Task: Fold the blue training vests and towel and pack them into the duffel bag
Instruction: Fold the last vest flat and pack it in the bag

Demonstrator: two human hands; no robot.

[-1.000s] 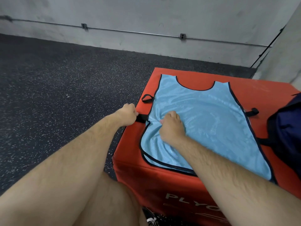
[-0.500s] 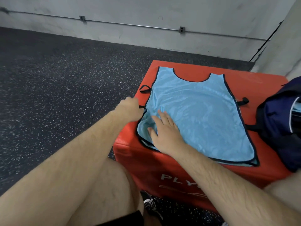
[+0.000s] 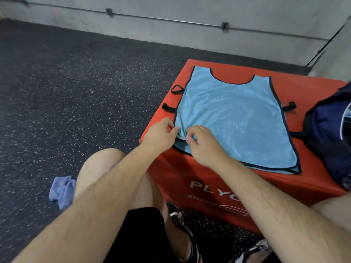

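A light blue training vest with black trim lies flat on the red plyo box. My left hand is at the vest's lower left edge and pinches the hem between thumb and fingertips. Right beside it, my right hand has its fingers curled and pinches the fabric near the same corner. A navy duffel bag sits on the box's right side, partly cut off by the frame. A crumpled blue towel lies on the floor by my left knee.
The box stands on dark speckled rubber flooring near a grey concrete wall with a thin conduit along it. My knees and shoes are in front of the box. Black strap loops stick out beside the vest.
My right hand went from lying flat on the vest to a curled pinch at its lower left corner. My left hand shifted from the side strap to the hem. The towel came into view.
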